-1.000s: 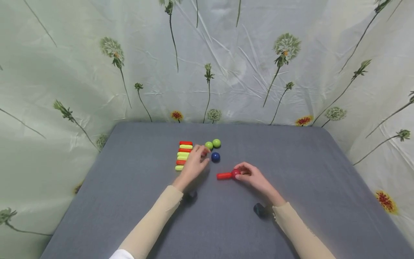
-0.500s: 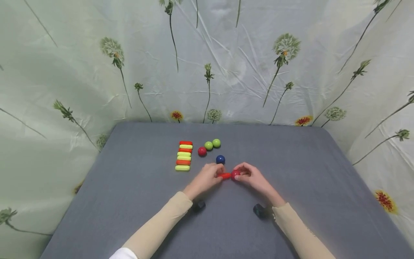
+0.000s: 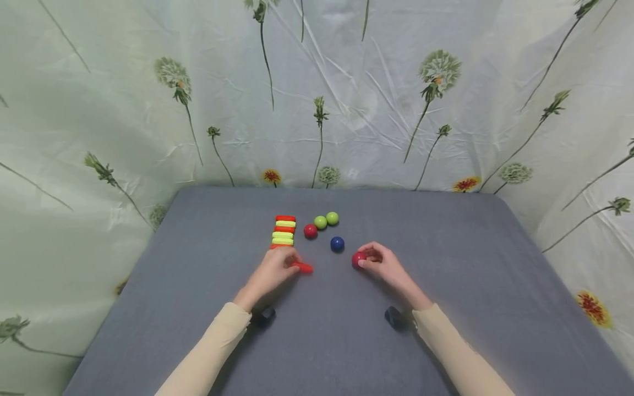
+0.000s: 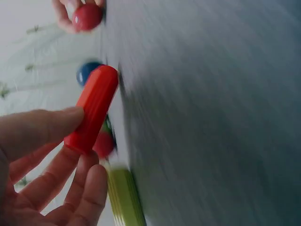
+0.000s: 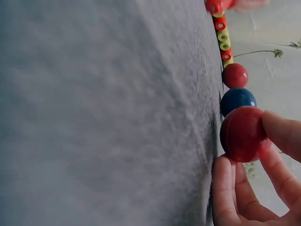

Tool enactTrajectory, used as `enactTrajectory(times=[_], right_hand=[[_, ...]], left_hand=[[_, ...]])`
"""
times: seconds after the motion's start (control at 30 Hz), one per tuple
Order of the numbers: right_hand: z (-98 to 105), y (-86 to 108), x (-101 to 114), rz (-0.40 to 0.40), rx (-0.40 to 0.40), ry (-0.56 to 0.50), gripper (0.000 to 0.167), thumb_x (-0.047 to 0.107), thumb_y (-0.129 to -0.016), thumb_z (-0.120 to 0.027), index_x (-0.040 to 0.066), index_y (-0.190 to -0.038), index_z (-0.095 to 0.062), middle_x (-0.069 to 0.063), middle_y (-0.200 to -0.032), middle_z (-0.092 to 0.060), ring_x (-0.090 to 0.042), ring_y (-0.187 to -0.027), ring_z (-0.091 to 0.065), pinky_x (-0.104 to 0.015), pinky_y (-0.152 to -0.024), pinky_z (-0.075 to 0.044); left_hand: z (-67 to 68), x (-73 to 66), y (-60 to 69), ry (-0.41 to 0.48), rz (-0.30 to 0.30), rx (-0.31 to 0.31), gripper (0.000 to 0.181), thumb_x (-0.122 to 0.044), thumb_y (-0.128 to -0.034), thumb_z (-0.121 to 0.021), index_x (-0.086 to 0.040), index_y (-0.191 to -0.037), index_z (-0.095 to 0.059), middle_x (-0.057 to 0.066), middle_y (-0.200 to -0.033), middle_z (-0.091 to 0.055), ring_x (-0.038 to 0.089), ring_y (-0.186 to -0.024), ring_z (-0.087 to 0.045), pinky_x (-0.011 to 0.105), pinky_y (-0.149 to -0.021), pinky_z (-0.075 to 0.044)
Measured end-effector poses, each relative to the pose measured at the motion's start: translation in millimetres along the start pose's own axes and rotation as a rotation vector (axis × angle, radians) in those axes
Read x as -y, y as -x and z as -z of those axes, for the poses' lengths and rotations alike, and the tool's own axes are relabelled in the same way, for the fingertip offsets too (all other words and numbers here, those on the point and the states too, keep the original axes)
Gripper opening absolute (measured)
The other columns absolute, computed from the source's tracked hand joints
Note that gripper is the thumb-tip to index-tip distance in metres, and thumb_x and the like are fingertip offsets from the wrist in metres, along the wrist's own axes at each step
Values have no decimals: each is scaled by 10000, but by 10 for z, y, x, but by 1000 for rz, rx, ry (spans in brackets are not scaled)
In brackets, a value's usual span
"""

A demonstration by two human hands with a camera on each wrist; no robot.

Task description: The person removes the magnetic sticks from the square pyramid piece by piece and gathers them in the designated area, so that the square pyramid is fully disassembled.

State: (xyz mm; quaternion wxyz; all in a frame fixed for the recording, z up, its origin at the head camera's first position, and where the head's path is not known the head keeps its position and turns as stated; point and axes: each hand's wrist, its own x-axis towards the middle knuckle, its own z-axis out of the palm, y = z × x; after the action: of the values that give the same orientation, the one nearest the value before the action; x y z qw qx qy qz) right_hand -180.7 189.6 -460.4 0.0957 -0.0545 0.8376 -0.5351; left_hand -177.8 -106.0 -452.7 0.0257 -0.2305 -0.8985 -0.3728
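Note:
My left hand point(image 3: 269, 275) pinches a short red ribbed stick point(image 4: 95, 106) between thumb and fingers. It is just in front of a row of red and yellow-green sticks point(image 3: 284, 230), hiding the row's near end. Further right, my right hand point(image 3: 393, 272) holds a glossy red ball point(image 5: 242, 134) by its fingertips. The red stick and this ball are apart. Between the hands and farther back sits a blue ball point(image 3: 337, 244). Beside the row lie another red ball point(image 3: 310, 231) and two green balls, a nearer green ball point(image 3: 320, 222) and a farther green ball point(image 3: 332, 218).
A grey cloth-covered table point(image 3: 446, 225) bears everything. Behind it hangs a pale curtain point(image 3: 366, 99) printed with dandelions. A dark wrist device sits under each wrist, the left device point(image 3: 264, 315) and the right device point(image 3: 394, 317).
My left hand left the row's side, took hold of the red stick touching the right hand's ball, and carried it left, apart from the ball. The right hand, still holding the ball, shifted slightly away.

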Motion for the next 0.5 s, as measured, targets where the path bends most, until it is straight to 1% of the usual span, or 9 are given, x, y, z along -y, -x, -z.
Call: enactTrajectory(times=[0.1, 0.17, 0.37, 0.5], right_hand=[[9, -81, 4, 19, -17, 10, 262, 119, -895, -676, 33, -1131, -601, -142, -1100, -621, -259, -965, -570, -363, -836, -470], [14, -142, 9, 24, -35, 9, 266, 113, -894, -677, 24, -1134, -601, -159, -1101, -622, -265, -959, -570, -347, -825, -466], [41, -333, 26, 37, -75, 8, 279, 98, -905, -660, -3, -1155, -588, -198, -1114, -611, -270, -940, -564, -302, -789, -448], [29, -467, 40, 50, -68, 1, 307, 109, -908, -659, -21, -1172, -573, -222, -1142, -601, -307, -984, -572, -379, -854, -457]], left_hand=[[114, 94, 93, -4, 42, -49, 207, 65, -746, -760, -90, -839, -660, -8, -820, -636, 158, -764, -592, 359, -725, -515], [168, 151, 136, -13, 51, -65, 216, 79, -738, -759, -84, -830, -651, 1, -816, -624, 168, -760, -588, 359, -710, -513], [265, 260, 197, -60, 75, -79, 195, 63, -736, -766, -64, -817, -642, 25, -798, -595, 192, -761, -594, 349, -681, -511], [298, 296, 199, -68, 110, -74, 180, 44, -749, -768, -57, -829, -643, 35, -811, -610, 199, -769, -598, 361, -685, -516]])
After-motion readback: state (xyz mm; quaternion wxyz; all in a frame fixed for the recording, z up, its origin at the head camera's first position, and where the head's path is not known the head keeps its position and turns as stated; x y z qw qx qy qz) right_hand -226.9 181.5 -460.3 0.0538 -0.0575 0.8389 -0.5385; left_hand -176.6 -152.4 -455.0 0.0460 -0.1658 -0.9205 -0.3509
